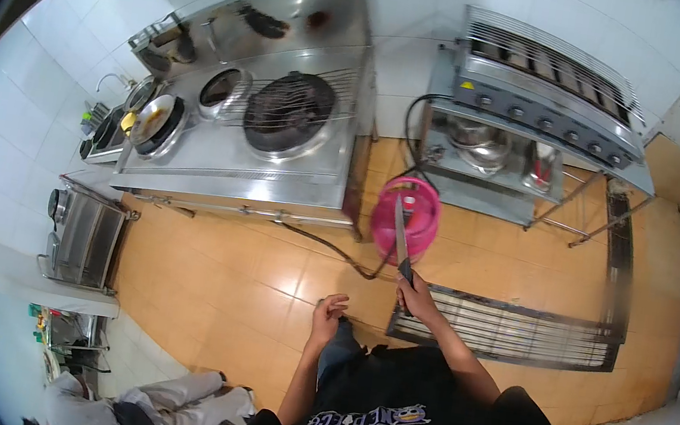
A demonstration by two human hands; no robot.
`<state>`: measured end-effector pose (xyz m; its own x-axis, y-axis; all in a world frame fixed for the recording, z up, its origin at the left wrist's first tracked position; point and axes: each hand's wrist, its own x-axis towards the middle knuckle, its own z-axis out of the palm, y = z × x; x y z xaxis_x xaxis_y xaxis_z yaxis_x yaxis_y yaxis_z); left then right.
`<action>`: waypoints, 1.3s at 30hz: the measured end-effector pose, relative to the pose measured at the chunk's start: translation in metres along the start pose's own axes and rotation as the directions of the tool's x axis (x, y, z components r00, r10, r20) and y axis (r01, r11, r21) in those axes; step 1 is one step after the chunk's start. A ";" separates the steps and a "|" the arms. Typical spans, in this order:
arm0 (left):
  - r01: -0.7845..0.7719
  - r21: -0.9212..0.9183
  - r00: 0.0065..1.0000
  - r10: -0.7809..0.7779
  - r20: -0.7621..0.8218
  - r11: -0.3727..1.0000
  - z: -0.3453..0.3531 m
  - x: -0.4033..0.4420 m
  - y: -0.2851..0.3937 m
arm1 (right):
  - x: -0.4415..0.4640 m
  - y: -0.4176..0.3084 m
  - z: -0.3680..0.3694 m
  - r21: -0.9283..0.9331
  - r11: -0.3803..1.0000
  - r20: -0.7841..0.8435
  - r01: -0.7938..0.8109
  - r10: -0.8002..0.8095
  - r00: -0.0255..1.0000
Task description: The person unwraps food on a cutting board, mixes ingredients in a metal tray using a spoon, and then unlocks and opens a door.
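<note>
My right hand (417, 296) is wrapped round the dark handle of a long knife (401, 231), its blade pointing forward and away from me. From this angle the blade overlaps a pink basin (420, 246) on the floor; whether they touch I cannot tell. Inside the basin lies something small, red and white, too small to name. My left hand (330, 309) is held out in front of my body with its fingers apart and nothing in it.
Ahead on the left stands a steel stove (292, 180) with a black wok (289, 110). A grill (547, 102) rests on a steel table at the right, bowls beneath. A floor grate (514, 331) lies by my right side. Another person (156, 408) is at lower left.
</note>
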<state>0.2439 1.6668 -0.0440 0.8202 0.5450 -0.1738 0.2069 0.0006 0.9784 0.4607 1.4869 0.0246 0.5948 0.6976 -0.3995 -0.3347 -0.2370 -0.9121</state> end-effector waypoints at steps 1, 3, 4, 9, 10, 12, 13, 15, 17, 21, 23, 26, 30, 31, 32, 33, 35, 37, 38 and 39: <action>-0.026 0.005 1.000 0.026 0.001 1.000 -0.030 0.013 0.010 | 0.020 -0.003 0.032 0.025 1.000 -0.029 0.017 -0.016 0.999; -0.007 0.055 1.000 0.005 0.029 0.998 -0.096 0.029 0.039 | 0.059 0.000 0.097 0.084 0.996 -0.064 -0.019 0.025 0.998; 0.001 0.047 1.000 -0.002 0.013 0.999 -0.133 0.039 0.042 | 0.079 -0.006 0.127 0.074 0.997 -0.051 -0.028 0.032 0.998; 0.013 0.104 0.993 -0.001 -0.119 0.994 -0.296 0.079 0.038 | 0.157 -0.017 0.246 0.193 0.967 0.056 -0.165 0.157 0.986; -0.009 0.123 0.990 0.025 -0.136 0.992 -0.322 0.091 0.035 | 0.175 -0.022 0.265 0.169 0.966 0.092 -0.198 0.184 0.979; -0.027 0.096 0.981 0.045 -0.186 0.995 -0.365 0.114 0.033 | 0.206 -0.026 0.302 0.168 0.964 0.143 -0.205 0.182 0.973; -0.043 0.071 0.973 0.058 -0.223 0.997 -0.383 0.123 0.035 | 0.220 -0.026 0.320 0.162 0.969 0.132 -0.185 0.165 0.977; 0.023 -0.006 0.967 -0.024 -0.254 1.000 -0.414 0.142 0.044 | 0.253 -0.013 0.354 0.175 0.968 0.153 -0.181 0.154 0.976; 0.054 -0.092 0.971 -0.074 -0.228 0.994 -0.444 0.169 0.056 | 0.282 -0.026 0.393 0.113 0.962 0.167 -0.248 0.228 0.959; -0.065 -0.053 0.997 0.062 -0.055 0.997 -0.528 0.224 0.044 | 0.344 -0.040 0.484 0.057 0.953 0.224 -0.299 0.280 0.934; -0.065 0.059 0.997 0.067 -0.026 0.996 -0.577 0.246 0.047 | 0.373 -0.057 0.537 0.050 0.957 0.279 -0.285 0.260 0.924; -0.016 0.097 1.000 0.017 -0.013 0.995 -0.653 0.262 0.070 | 0.422 -0.061 0.626 0.085 0.954 0.384 -0.287 0.235 0.893; 0.073 0.045 0.996 -0.071 -0.045 0.996 -0.764 0.269 0.053 | 0.479 -0.087 0.744 0.017 0.906 0.428 -0.423 0.375 0.822; 0.096 0.068 0.993 -0.091 -0.076 0.993 -0.789 0.266 0.048 | 0.492 -0.097 0.771 -0.067 0.908 0.434 -0.413 0.399 0.808; 0.096 0.053 0.992 -0.091 -0.086 0.994 -0.812 0.262 0.043 | 0.503 -0.108 0.795 -0.151 0.905 0.437 -0.398 0.422 0.794; 0.120 0.014 0.972 -0.115 -0.204 0.993 -0.833 0.256 0.038 | 0.517 -0.107 0.818 -0.145 0.920 0.494 -0.364 0.386 0.779; 0.149 -0.075 0.915 -0.166 -0.367 0.986 -0.880 0.246 0.020 | 0.538 -0.119 0.872 -0.166 0.917 0.500 -0.363 0.396 0.770; 0.120 -0.164 0.907 -0.175 -0.383 0.979 -0.926 0.236 -0.027 | 0.565 -0.117 0.924 -0.201 0.896 0.506 -0.396 0.442 0.741; 0.097 -0.236 0.904 -0.184 -0.385 0.967 -0.954 0.235 -0.044 | 0.575 -0.122 0.954 -0.206 0.897 0.501 -0.390 0.439 0.746; 0.139 -0.246 0.900 -0.226 -0.372 0.959 -0.982 0.234 -0.052 | 0.582 -0.122 0.984 -0.223 0.901 0.496 -0.372 0.434 0.752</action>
<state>-0.0985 2.6175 -0.0250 0.4937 0.8021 -0.3359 0.1812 0.2829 0.9419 0.1282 2.5870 -0.0051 -0.0601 0.7572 -0.6504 -0.3599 -0.6242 -0.6934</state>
